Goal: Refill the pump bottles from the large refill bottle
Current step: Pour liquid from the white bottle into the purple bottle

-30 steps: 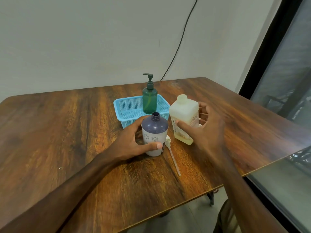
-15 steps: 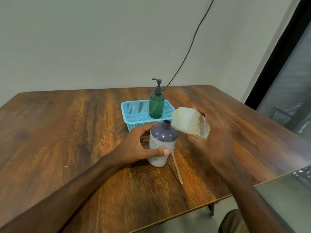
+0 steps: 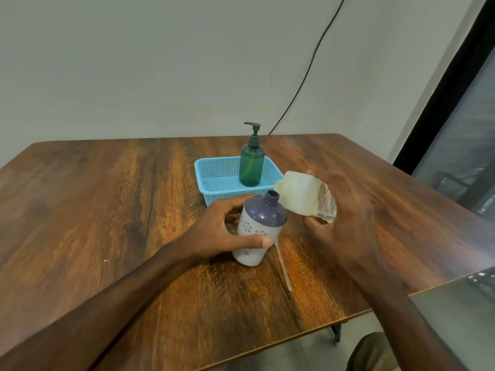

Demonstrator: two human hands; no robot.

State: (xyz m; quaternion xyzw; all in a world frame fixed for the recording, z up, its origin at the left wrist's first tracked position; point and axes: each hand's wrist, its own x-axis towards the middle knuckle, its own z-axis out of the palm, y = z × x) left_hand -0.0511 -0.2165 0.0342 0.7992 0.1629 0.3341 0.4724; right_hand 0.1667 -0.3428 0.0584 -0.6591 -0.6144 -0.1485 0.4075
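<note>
A purple-and-white bottle (image 3: pixel 261 226) with its pump removed stands open-necked on the wooden table (image 3: pixel 107 210), leaning slightly right. My left hand (image 3: pixel 222 231) wraps around its body. My right hand (image 3: pixel 345 212) holds the pale refill bottle (image 3: pixel 300 196) tipped on its side, its capped spout just right of and above the purple bottle's mouth. The removed pump with its long dip tube (image 3: pixel 283 266) lies on the table beside the purple bottle. A green pump bottle (image 3: pixel 251 164) stands upright in a blue basket (image 3: pixel 214 180).
The blue basket sits behind the purple bottle, close to my left fingers. The table's right edge runs near my right forearm, with a dark window frame (image 3: pixel 442 103) beyond it. A black cable (image 3: pixel 308 73) hangs down the wall.
My right hand took the refill bottle off the table, lifted it and tipped it sideways toward the purple bottle's mouth. The purple bottle now leans a little toward it.
</note>
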